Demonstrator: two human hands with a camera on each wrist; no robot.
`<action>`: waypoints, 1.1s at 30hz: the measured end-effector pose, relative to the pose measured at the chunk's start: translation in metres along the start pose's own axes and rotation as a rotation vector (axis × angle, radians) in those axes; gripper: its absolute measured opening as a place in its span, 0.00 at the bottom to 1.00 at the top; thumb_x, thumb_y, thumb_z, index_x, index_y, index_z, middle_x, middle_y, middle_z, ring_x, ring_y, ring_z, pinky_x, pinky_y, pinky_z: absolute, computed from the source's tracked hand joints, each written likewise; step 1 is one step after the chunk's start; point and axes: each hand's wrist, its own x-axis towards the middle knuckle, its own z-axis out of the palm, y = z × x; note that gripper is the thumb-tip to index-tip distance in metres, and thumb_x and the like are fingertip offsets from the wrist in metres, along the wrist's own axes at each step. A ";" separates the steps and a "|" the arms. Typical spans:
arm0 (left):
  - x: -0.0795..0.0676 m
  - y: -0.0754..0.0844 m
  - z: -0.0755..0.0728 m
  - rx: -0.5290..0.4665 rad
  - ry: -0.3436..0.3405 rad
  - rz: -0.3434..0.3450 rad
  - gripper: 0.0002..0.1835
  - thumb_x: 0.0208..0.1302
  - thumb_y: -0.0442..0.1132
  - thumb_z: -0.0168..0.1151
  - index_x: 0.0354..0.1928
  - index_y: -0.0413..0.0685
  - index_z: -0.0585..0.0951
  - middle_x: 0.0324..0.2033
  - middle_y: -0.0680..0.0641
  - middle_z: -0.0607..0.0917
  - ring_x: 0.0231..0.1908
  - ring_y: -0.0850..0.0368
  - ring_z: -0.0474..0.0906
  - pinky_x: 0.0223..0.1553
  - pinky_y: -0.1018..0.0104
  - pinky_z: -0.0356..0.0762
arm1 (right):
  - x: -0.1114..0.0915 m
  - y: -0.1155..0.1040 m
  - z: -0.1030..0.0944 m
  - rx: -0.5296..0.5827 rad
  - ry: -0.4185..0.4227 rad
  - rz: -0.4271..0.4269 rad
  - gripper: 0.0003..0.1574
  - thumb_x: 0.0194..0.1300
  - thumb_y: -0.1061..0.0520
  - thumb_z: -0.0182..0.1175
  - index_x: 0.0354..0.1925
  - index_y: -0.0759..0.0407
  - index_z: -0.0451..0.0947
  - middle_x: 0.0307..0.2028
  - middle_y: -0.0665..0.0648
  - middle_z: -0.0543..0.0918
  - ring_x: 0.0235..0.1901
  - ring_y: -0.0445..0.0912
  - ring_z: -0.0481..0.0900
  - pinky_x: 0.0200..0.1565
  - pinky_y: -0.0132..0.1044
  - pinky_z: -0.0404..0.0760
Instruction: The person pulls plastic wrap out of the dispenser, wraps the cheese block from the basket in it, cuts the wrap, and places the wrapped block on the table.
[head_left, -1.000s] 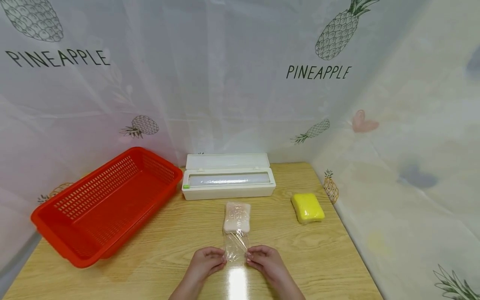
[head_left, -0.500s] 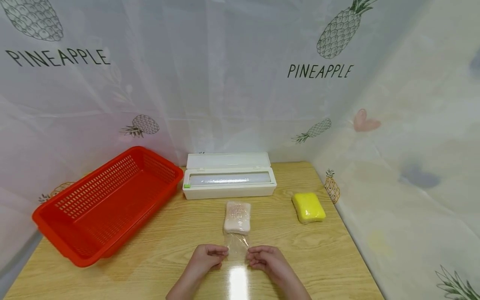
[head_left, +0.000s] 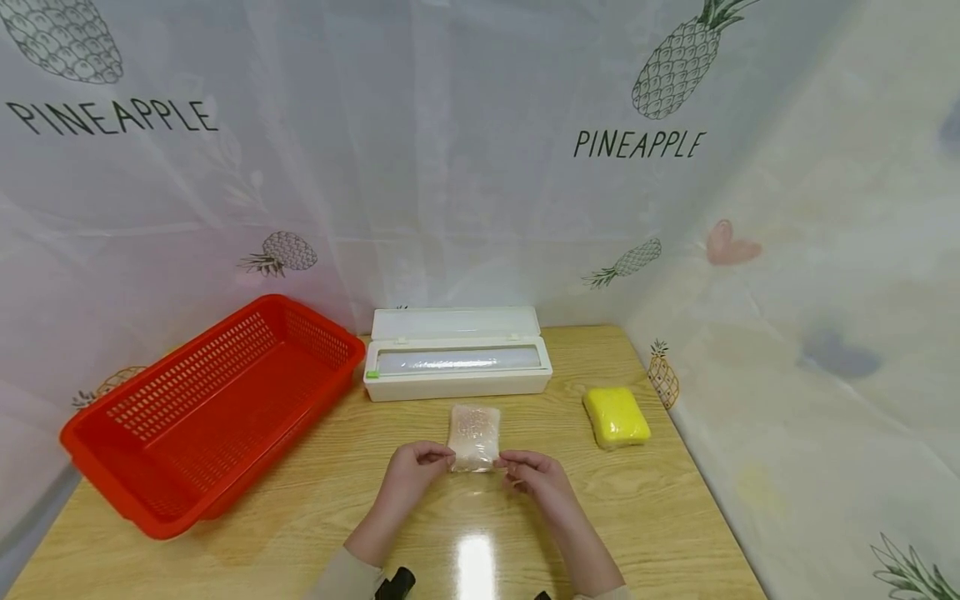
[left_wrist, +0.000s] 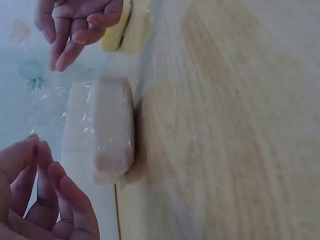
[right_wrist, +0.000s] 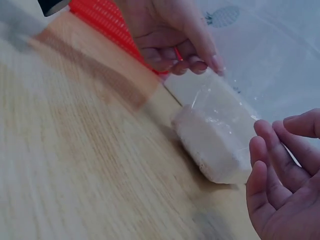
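A pale pink, sponge-like block [head_left: 474, 429] lies on the table in front of me, with clear plastic wrap [left_wrist: 52, 107] around it. The loose end of the wrap is raised at the block's near side. My left hand [head_left: 414, 473] pinches one corner of this film between thumb and forefinger. On the other side, my right hand [head_left: 536, 477] pinches the opposite corner. Both wrist views show the film stretched between the two hands, above the block. A yellow wrapped block [head_left: 617, 417] lies to the right.
Behind the block stands a white plastic wrap dispenser [head_left: 457, 385], its lid [head_left: 455, 323] raised and a film roll [head_left: 459, 359] inside. A red perforated basket [head_left: 213, 408] sits at the left of the wooden table [head_left: 660, 525]. Printed curtains [head_left: 465, 192] hang behind and at the right.
Both hands have moved forward from the near side to the block's near edge, carrying the loose film end up and over it. The block stays in place.
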 end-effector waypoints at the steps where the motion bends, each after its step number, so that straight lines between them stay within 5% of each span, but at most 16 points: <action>1: 0.004 0.001 0.000 0.003 0.014 0.007 0.05 0.59 0.33 0.69 0.36 0.37 0.87 0.28 0.47 0.84 0.31 0.51 0.78 0.29 0.67 0.77 | 0.003 -0.001 0.001 -0.003 0.010 0.000 0.21 0.67 0.62 0.59 0.54 0.76 0.76 0.45 0.64 0.85 0.39 0.54 0.81 0.44 0.42 0.78; 10: 0.034 -0.002 0.003 0.041 0.090 0.023 0.04 0.58 0.32 0.69 0.34 0.37 0.86 0.24 0.50 0.80 0.27 0.58 0.72 0.27 0.70 0.71 | 0.030 0.002 0.005 0.003 0.082 -0.001 0.24 0.69 0.59 0.58 0.57 0.75 0.73 0.46 0.64 0.84 0.36 0.47 0.80 0.40 0.40 0.78; 22: 0.048 -0.026 0.010 0.052 0.080 -0.005 0.06 0.61 0.34 0.68 0.36 0.38 0.85 0.32 0.48 0.84 0.33 0.55 0.78 0.35 0.62 0.78 | 0.042 0.013 0.006 0.042 0.079 -0.052 0.26 0.65 0.69 0.56 0.61 0.74 0.64 0.51 0.69 0.80 0.32 0.44 0.78 0.31 0.32 0.75; 29: 0.047 -0.031 0.012 -0.047 0.060 0.024 0.13 0.60 0.29 0.66 0.45 0.33 0.78 0.43 0.38 0.81 0.45 0.42 0.80 0.45 0.55 0.79 | 0.029 -0.001 0.010 -0.177 0.028 -0.255 0.15 0.64 0.69 0.60 0.50 0.72 0.79 0.48 0.70 0.80 0.37 0.44 0.73 0.38 0.32 0.73; 33: 0.041 -0.032 0.014 -0.131 -0.001 0.010 0.17 0.62 0.30 0.65 0.52 0.32 0.76 0.49 0.34 0.80 0.50 0.37 0.77 0.47 0.57 0.79 | 0.023 -0.009 0.015 -0.292 -0.072 -0.288 0.15 0.67 0.65 0.60 0.51 0.69 0.81 0.44 0.65 0.79 0.39 0.43 0.69 0.43 0.35 0.71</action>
